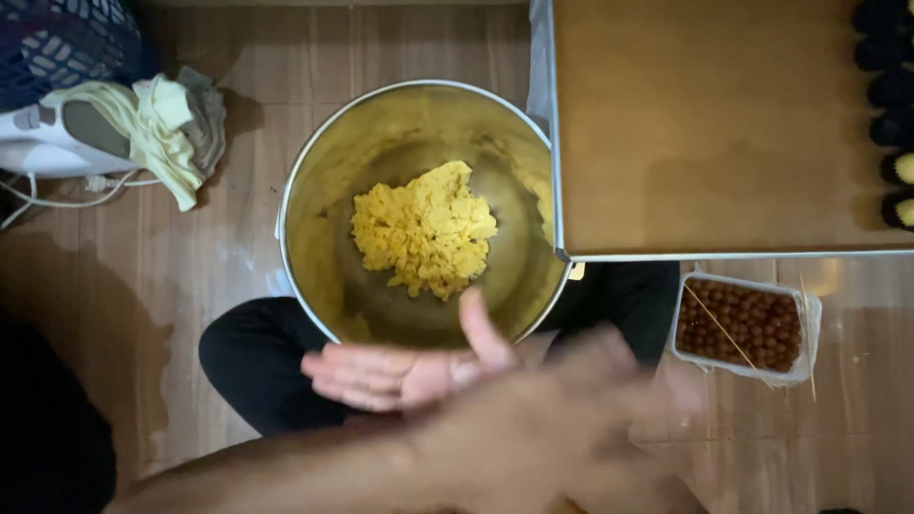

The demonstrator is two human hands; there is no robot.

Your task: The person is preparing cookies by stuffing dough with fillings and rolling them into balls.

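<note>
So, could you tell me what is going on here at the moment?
A person sits on a wooden floor with a steel bowl of crumbly yellow dough in front of them. Their two hands are pressed together, palm against palm, just below the bowl; the upper one is blurred, and whether anything lies between them cannot be seen. To the right are a paper-lined baking tray with a few dark balls at its far edge, and a small tub of brown balls.

You're sitting on a home's wooden floor (286, 57), baking: a steel bowl (314, 190) of yellow dough (424, 228), a lined baking tray (714, 124), crumpled cloth (162, 124) nearby.
</note>
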